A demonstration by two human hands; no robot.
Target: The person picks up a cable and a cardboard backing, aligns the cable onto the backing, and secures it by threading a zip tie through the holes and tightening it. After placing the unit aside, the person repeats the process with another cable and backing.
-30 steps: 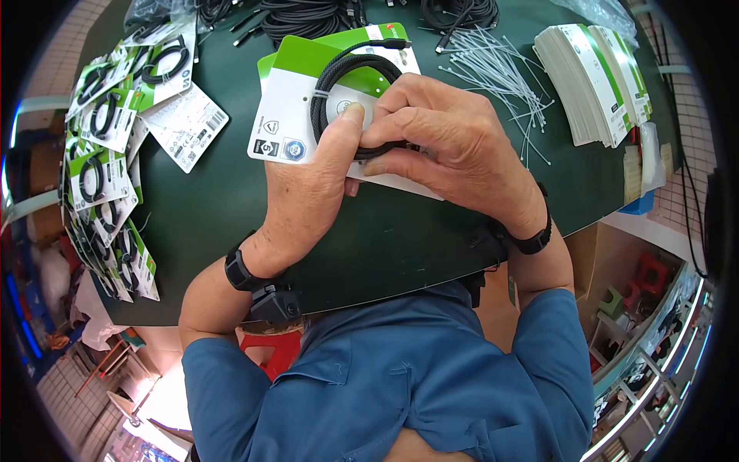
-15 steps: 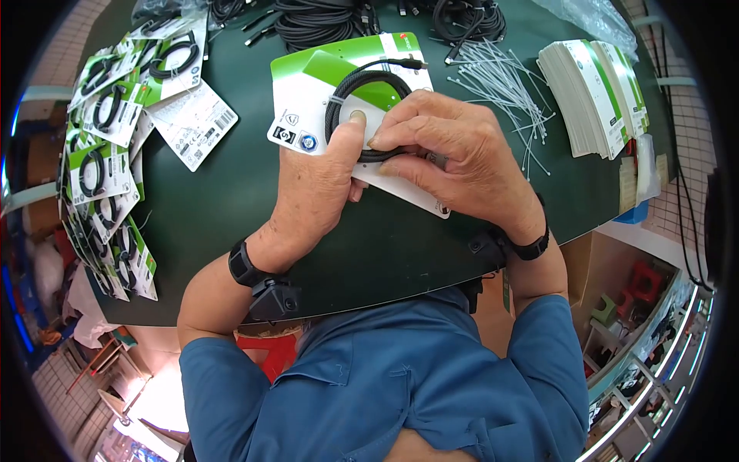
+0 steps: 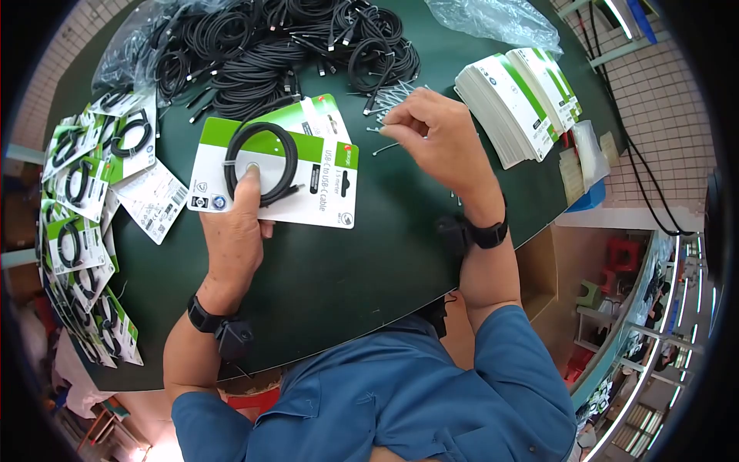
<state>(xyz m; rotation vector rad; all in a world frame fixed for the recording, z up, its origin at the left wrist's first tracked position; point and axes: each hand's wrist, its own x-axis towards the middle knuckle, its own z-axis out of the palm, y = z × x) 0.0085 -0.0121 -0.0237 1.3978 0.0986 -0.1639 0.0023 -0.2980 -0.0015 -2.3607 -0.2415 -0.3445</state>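
Observation:
My left hand (image 3: 235, 231) grips a white and green USB-C cable card (image 3: 331, 208) with a coiled black cable (image 3: 290, 158) on it, the thumb pressing inside the coil. Another green and white card (image 3: 317, 112) lies just behind it. My right hand (image 3: 439, 138) is raised to the right of the card, thumb and forefinger pinched on a thin white cable tie (image 3: 375, 129). Beyond that hand lies a pile of white cable ties (image 3: 392, 100), partly hidden by it.
Black coiled cables (image 3: 254, 77) cover the table's far side. Finished-looking cards with cables (image 3: 77, 181) are heaped at the left. Stacked cards (image 3: 504, 112) stand at the right, near clear plastic (image 3: 500, 23) and a blue object (image 3: 589, 198).
My right hand has left the coil and moved to the cable ties, pinching one. The held card now lies more level, and the view has shifted so more black cables show.

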